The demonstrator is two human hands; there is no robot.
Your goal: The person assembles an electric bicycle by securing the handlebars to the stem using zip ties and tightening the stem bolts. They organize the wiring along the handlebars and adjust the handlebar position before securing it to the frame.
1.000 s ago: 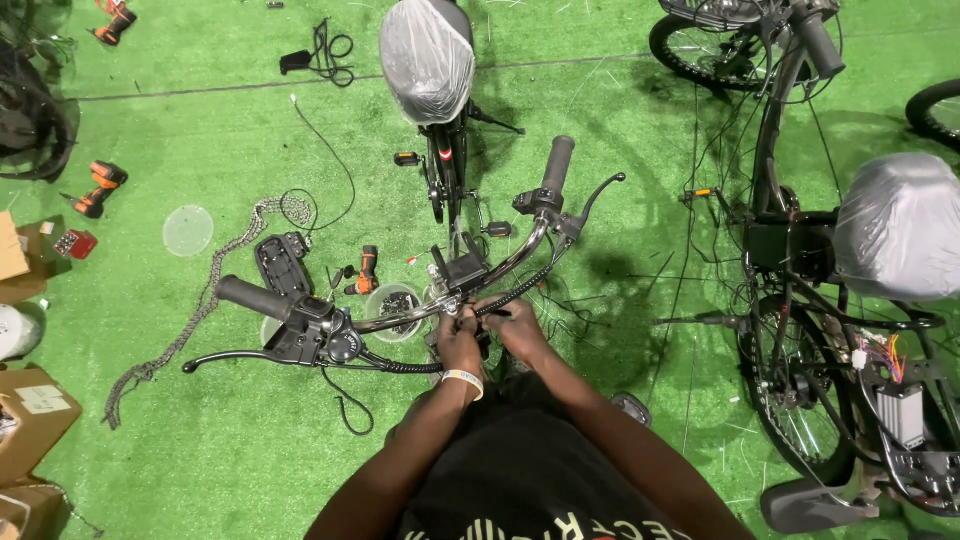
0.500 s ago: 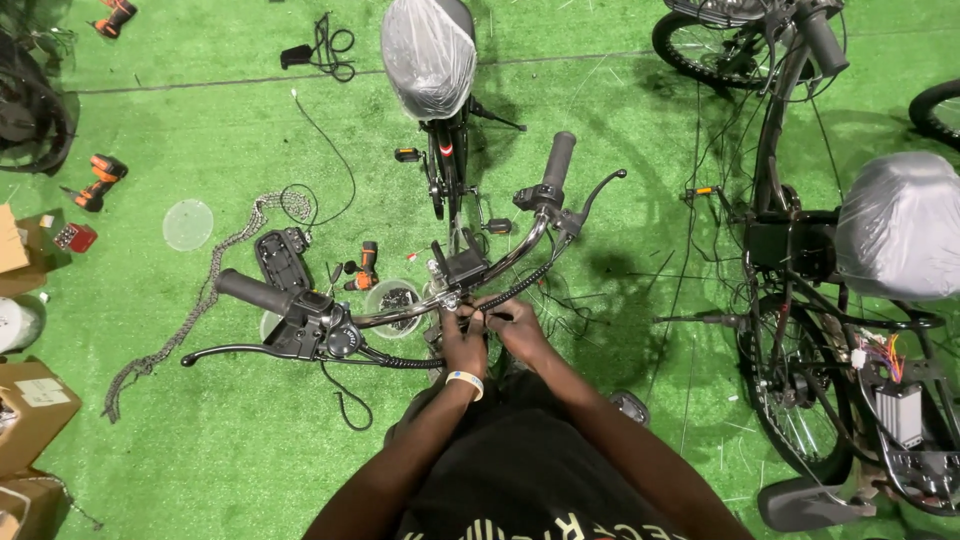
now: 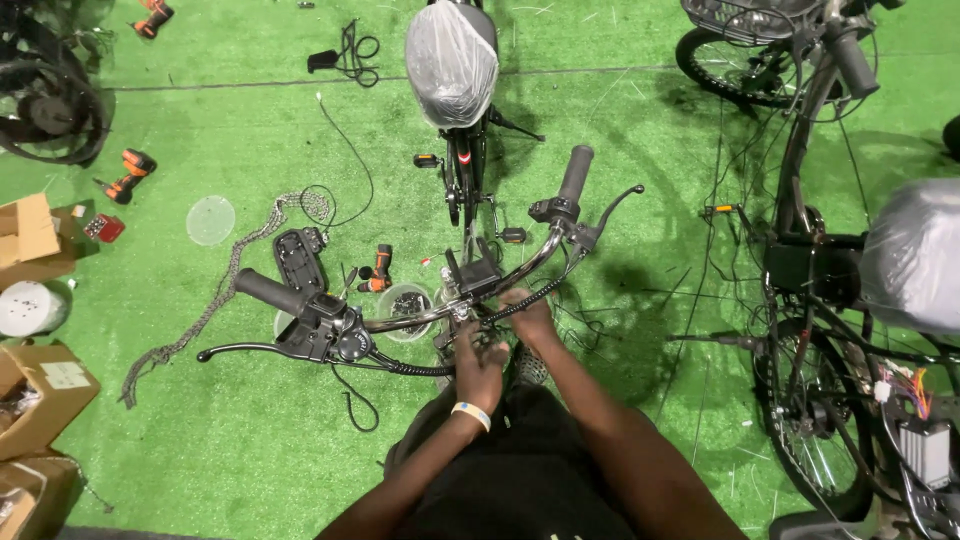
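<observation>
A bicycle stands below me, its chrome handlebar (image 3: 420, 318) running from a black left grip (image 3: 265, 291) to a right grip (image 3: 576, 175). Its wrapped saddle (image 3: 452, 58) is further ahead. My left hand (image 3: 480, 362), with a pale wristband, is curled against the stem (image 3: 462, 318) under the middle of the bar; whatever lies inside the fingers is hidden. My right hand (image 3: 527, 318) is just to the right of it, fingers closed around the black cable (image 3: 540, 292) that runs along the bar. The brake levers (image 3: 250, 350) stick out below the grips.
On the green mat lie a chain (image 3: 215, 290), a black pedal (image 3: 300, 255), a small orange driver (image 3: 381, 268), a clear bowl (image 3: 405, 300) and an orange drill (image 3: 128, 172). Cardboard boxes (image 3: 40, 395) sit left. Another bicycle (image 3: 830, 300) with loose wiring stands right. A tyre (image 3: 45, 100) lies far left.
Both hands stay at the middle of the handlebar with only small finger movements. The bicycle and the things on the mat have not moved.
</observation>
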